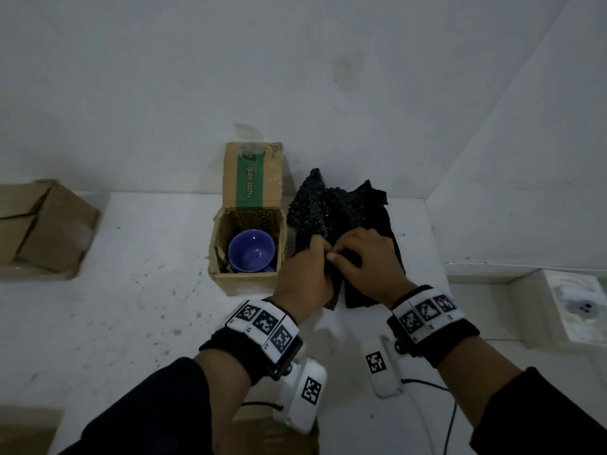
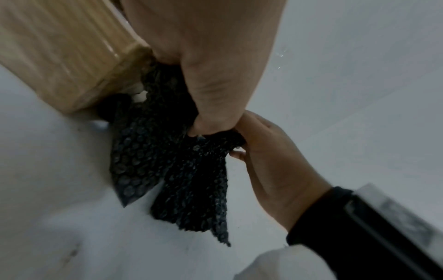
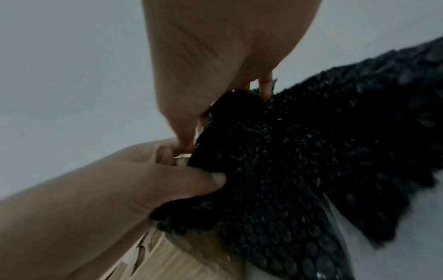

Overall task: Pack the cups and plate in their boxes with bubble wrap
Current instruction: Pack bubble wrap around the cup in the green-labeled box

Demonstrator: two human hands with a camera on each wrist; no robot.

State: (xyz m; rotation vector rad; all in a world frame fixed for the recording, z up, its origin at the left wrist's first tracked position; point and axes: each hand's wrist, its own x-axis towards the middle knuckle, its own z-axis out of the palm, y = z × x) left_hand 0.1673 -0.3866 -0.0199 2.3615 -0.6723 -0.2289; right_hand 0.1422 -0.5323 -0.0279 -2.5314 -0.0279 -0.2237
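Observation:
A blue cup [image 1: 251, 252] sits upright inside the open cardboard box [image 1: 244, 284], whose lid flap [image 1: 253, 175] stands up against the wall. Just right of the box lies a crumpled sheet of black bubble wrap [image 1: 331, 208]. My left hand [image 1: 313, 259] and right hand [image 1: 353, 254] meet over its near part, and both pinch folds of it. In the left wrist view my left hand's fingers [image 2: 210, 121] clamp the bubble wrap [image 2: 172, 166] beside the box [image 2: 67, 53]. The right wrist view shows the bubble wrap [image 3: 299, 161] bunched between both hands. No plate shows.
A second cardboard box [image 1: 42, 228] with folded flaps stands at the far left of the white surface [image 1: 131, 323]. Part of another box [image 1: 272, 431] shows at the bottom edge. White walls close the back and right; a wall socket [image 1: 581, 307] sits low at the right.

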